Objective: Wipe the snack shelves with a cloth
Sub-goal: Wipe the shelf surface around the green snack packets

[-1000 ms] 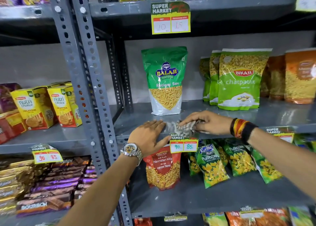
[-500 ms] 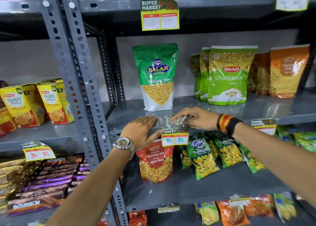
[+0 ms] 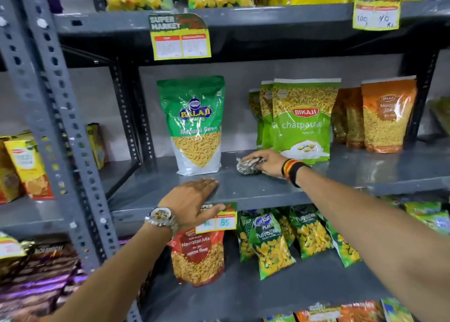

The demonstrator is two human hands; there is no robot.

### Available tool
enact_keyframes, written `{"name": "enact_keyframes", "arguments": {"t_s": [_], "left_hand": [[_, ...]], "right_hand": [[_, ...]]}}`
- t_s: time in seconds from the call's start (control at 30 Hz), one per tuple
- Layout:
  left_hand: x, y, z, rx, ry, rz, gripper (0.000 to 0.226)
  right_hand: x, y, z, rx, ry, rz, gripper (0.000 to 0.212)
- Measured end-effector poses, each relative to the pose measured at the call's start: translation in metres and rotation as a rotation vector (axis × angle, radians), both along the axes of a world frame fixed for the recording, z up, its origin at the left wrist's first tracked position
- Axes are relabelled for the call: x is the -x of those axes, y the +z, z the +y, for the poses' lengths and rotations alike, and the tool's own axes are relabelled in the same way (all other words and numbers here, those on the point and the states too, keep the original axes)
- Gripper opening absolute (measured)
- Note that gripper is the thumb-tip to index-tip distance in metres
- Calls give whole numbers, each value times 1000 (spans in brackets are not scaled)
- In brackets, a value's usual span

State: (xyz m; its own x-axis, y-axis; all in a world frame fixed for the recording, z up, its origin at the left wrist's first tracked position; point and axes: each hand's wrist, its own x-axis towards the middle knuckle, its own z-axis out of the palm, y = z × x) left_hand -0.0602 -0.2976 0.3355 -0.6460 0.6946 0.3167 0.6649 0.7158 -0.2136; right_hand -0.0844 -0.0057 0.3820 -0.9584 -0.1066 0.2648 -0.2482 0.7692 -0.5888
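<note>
A grey metal shelf (image 3: 255, 188) runs across the middle of the view. My right hand (image 3: 266, 162) presses a crumpled grey-white cloth (image 3: 247, 166) onto it, in the gap between a green Balaji bag (image 3: 193, 124) and a light green Bikaji bag (image 3: 302, 119). My left hand (image 3: 192, 201) lies flat, palm down, on the shelf's front edge with its fingers spread and its thumb over a price tag (image 3: 220, 220). It holds nothing. A watch sits on the left wrist.
Orange bags (image 3: 384, 117) stand at the shelf's right end. A perforated grey upright (image 3: 60, 127) divides it from yellow biscuit boxes (image 3: 26, 168) on the left. Below lie a red Navratan Mix bag (image 3: 198, 256) and green puff bags (image 3: 270, 243). Yellow packets fill the shelf above.
My right hand has slid the cloth from the shelf's front edge back and to the right, toward the Bikaji bag. My left hand stays flat on the front edge.
</note>
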Motion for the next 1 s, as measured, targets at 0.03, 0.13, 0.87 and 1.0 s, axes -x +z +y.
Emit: {"name": "enact_keyframes", "arguments": {"t_s": [0.03,0.13,0.87,1.0], "left_hand": [[1,-2,0,-2,8,-7,91],[0,-1,0,29,13,-30,100],[1,-3,6,0,58,-59,92],[5,-6,4,2,48,-34,90]], "right_hand": [[5,-6,2,-33,29,-15,46],[-9,-16,10,-140,152,18,45],[145,0,-7,-19,-26,84,44],[174,-9,-8,-31,-59,53,37]]}}
